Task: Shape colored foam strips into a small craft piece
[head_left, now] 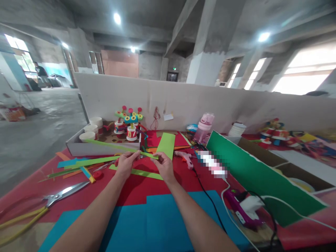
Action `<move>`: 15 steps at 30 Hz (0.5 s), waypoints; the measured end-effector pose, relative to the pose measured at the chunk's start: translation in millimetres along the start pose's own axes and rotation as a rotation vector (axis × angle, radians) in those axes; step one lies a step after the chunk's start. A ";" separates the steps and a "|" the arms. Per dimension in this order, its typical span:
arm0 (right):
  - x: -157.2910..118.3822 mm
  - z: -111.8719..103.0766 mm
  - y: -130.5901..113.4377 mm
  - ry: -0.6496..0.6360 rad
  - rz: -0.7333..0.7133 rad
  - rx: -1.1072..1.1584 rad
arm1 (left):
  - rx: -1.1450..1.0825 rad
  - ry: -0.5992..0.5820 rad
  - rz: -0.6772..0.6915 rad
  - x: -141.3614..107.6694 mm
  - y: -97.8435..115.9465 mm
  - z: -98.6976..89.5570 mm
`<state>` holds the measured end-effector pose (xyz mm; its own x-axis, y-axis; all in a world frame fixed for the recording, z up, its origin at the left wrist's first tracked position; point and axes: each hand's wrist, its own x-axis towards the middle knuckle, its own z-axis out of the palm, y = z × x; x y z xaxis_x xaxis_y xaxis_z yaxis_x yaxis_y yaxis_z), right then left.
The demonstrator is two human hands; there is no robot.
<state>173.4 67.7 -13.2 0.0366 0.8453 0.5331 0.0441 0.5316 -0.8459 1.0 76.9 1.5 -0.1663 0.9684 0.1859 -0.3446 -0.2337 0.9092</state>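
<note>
A long green paper strip (149, 154) is stretched between my two hands above the red table cover. My left hand (126, 163) pinches it near its middle, and the loose part reaches left over the white box. At its right end, the fingers of my right hand (164, 166) are closed on the strip. Beneath my hands lies another green strip (147, 174). A wider green paper sheet (168, 141) rests just behind my right hand. To the right of that hand is a pink glue gun (185, 157) with a black cord.
Large yellow-handled scissors (56, 197) lie at left, near several coloured strips (84, 164). A white box (105, 149) holds paper cups and cup figures (131, 131). Blue sheets (157, 220) cover the front. At right stand a green board (252, 175) and a purple power strip (244, 210).
</note>
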 end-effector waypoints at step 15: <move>-0.6 -2.1 -10.9 0.021 0.057 -0.054 | -0.004 -0.003 0.021 -2.0 1.6 2.2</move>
<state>175.0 61.4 -4.3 0.0614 0.8725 0.4847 0.0952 0.4783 -0.8730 2.8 74.8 3.3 -0.1711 0.9635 0.2060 -0.3444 -0.2543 0.9037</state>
